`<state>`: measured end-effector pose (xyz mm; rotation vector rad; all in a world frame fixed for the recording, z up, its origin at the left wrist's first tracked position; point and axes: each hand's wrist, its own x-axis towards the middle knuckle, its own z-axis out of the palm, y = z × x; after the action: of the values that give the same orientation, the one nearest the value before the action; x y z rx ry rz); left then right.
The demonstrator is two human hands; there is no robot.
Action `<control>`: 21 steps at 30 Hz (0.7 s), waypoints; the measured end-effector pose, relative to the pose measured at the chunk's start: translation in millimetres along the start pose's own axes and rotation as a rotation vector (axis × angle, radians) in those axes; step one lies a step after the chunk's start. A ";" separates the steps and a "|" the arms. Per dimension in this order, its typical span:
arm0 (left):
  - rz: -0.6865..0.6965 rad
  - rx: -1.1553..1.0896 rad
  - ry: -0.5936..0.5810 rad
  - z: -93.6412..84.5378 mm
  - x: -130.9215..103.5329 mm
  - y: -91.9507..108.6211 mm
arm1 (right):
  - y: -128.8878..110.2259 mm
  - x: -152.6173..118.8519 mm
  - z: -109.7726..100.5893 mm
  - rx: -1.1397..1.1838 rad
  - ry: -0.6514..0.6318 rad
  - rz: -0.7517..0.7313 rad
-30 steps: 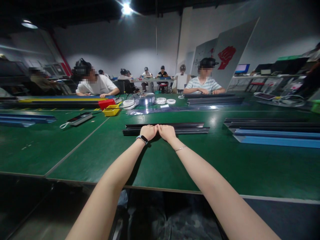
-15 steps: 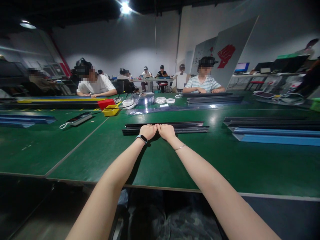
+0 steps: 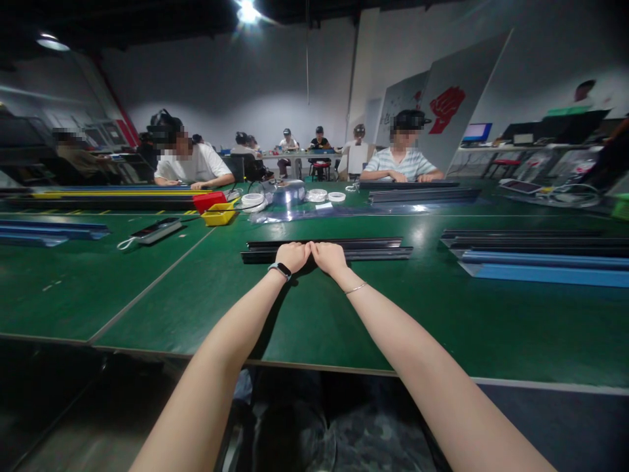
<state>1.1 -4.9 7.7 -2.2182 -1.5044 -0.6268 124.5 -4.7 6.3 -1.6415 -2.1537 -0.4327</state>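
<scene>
Two dark metal profiles (image 3: pixel 378 253) lie side by side, running left to right on the green table (image 3: pixel 314 314). My left hand (image 3: pixel 293 257), with a watch on its wrist, is closed over the middle of them. Beside it my right hand (image 3: pixel 329 257), a thin bracelet on the wrist, is closed over the same profiles. The thumbs of both hands meet at the centre. My fingertips are hidden behind the hands, against the far side of the profiles.
Blue and black profiles (image 3: pixel 545 265) lie at the right, more blue ones (image 3: pixel 54 231) at the left. A phone-like device (image 3: pixel 158 231), a yellow bin (image 3: pixel 219 215), a red bin (image 3: pixel 209 200) and tape rolls (image 3: pixel 316 196) stand farther back. Two people work across the table.
Both hands stay on the profiles in nearly the same pose. The view has shifted very slightly. At the far right, a person in the background has moved left.
</scene>
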 end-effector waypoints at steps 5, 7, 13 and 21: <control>0.005 -0.011 -0.003 -0.5 0.5 0.9 | -0.1 -1.1 -2.2 -0.018 -0.020 -0.008; 0.003 -0.005 0.000 -0.5 0.4 1.2 | -0.4 -1.6 -3.0 -0.024 -0.015 -0.003; 0.017 -0.006 0.007 -1.0 -0.3 1.9 | -1.2 -1.1 -2.3 -0.029 0.007 0.028; -0.019 -0.010 -0.012 -1.6 0.6 3.7 | -1.5 -1.9 -3.6 -0.044 -0.026 0.040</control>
<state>4.5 -6.6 9.2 -2.2209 -1.5329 -0.6295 124.0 -8.4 8.6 -1.7199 -2.1406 -0.4522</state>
